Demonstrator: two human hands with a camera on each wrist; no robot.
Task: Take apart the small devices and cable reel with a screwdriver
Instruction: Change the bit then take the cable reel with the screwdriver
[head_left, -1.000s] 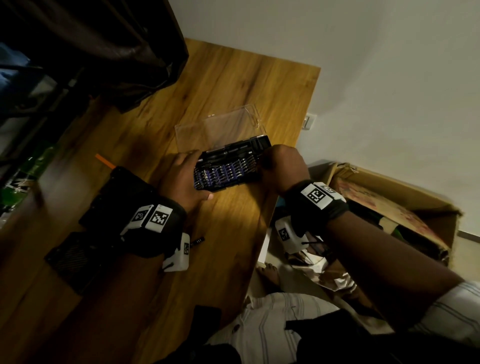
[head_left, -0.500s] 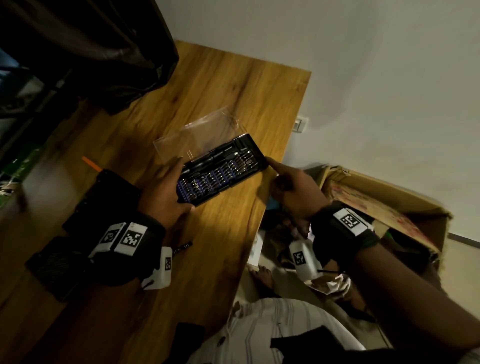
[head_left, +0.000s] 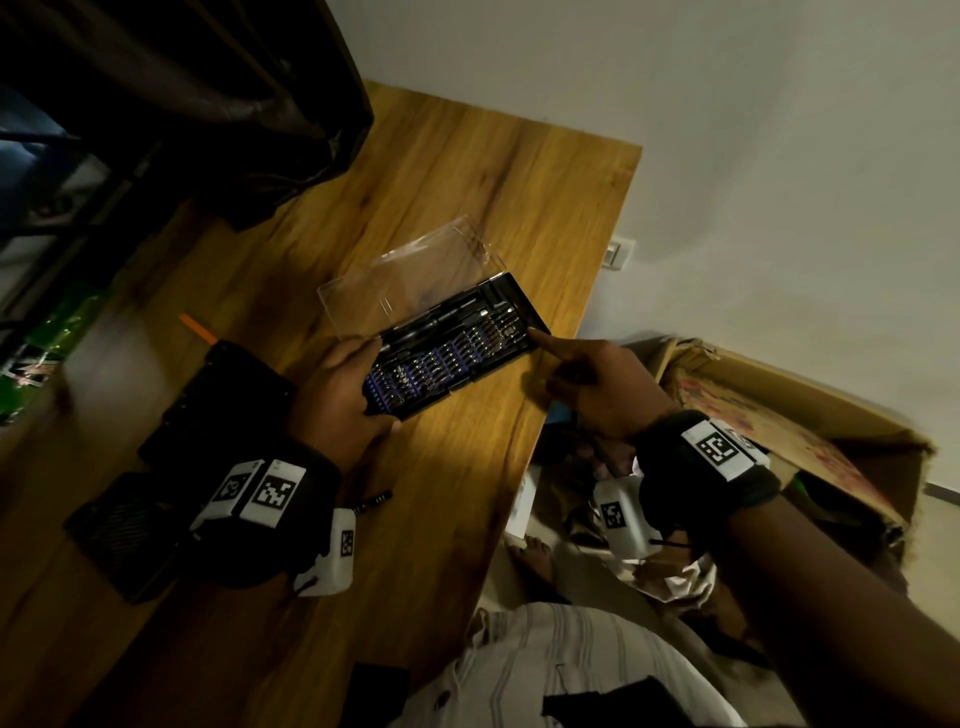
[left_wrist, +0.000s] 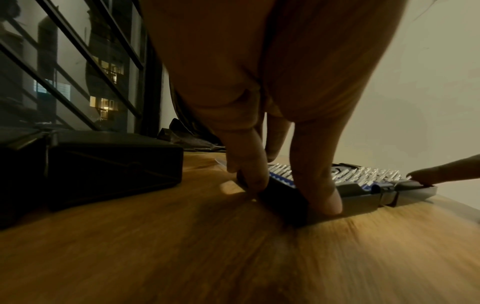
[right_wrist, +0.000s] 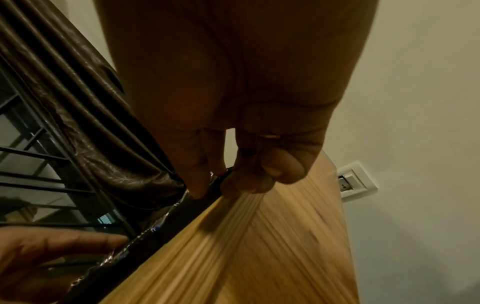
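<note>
A black screwdriver bit case lies on the wooden table with its clear lid folded back, showing a driver handle and rows of bits. My left hand grips its left end, thumb on the near edge and fingers over the far side. My right hand reaches in from the right. Its straight index fingertip rests on the case's right corner and the other fingers are curled in. In the right wrist view the case runs diagonally under that finger.
Two black devices sit left of my left wrist, a boxy one and a grilled one, with an orange stick behind. A dark curtain hangs at the table's back. An open cardboard box stands on the floor beyond the table's right edge.
My right hand has released the case's right end and drawn back, leaving only the index fingertip on the corner. The case has turned slightly in my left hand.
</note>
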